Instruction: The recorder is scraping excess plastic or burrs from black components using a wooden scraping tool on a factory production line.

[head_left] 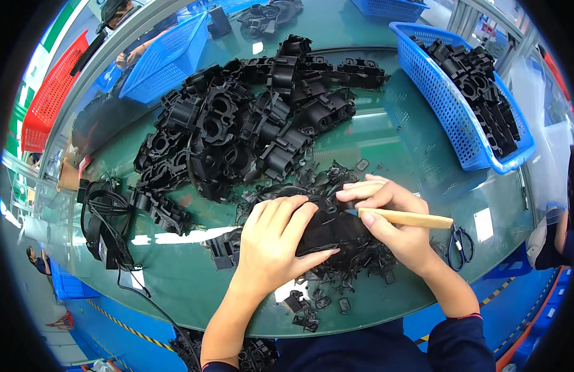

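Gripping wood-hdl tool [417, 219], R fingers [386, 196] have room twd bskt [432, 93]; L fingers [269, 218] splayed on blk part [327, 234].

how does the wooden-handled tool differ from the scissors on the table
The wooden-handled tool is gripped in the right hand; the scissors lie unheld on the green table. The tool has one straight, pale tan handle, while the scissors have dark loop handles. The tool points leftward over the black parts; the scissors lie to the right of them. Both are hand tools.
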A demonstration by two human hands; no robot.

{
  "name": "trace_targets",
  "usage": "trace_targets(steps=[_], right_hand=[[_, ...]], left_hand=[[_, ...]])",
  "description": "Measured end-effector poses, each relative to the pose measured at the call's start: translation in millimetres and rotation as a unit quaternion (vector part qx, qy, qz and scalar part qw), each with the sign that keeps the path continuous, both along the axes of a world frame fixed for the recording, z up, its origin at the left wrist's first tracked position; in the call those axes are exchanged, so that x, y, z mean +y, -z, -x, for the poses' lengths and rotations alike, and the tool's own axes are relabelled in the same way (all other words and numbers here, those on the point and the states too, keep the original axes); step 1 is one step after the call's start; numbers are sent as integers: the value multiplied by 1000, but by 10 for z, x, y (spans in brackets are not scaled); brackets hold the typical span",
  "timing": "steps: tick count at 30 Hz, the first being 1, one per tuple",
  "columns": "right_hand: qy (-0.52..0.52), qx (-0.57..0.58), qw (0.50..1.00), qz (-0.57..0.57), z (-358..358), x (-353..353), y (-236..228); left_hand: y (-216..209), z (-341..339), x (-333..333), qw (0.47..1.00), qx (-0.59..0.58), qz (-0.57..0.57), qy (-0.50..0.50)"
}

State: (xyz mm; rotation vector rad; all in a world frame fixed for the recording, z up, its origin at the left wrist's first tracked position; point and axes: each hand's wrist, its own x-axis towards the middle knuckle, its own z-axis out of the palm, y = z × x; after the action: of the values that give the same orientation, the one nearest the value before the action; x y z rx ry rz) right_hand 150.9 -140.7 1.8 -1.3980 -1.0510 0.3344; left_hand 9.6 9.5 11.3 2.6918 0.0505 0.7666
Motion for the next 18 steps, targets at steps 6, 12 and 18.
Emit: trace_targets(steps=[6,12,18], right_hand=[[-2,-51,999,19,8,1,25],[10,-67,997,22,40,0,46],[25,-123,992,26,61,6,73]], left_hand=[[-9,-17,-13,1000,-3,6,-9],[9,-23,-26,1000,2,1,-14],[22,-19,-24,1000,-2,-8,-17]])
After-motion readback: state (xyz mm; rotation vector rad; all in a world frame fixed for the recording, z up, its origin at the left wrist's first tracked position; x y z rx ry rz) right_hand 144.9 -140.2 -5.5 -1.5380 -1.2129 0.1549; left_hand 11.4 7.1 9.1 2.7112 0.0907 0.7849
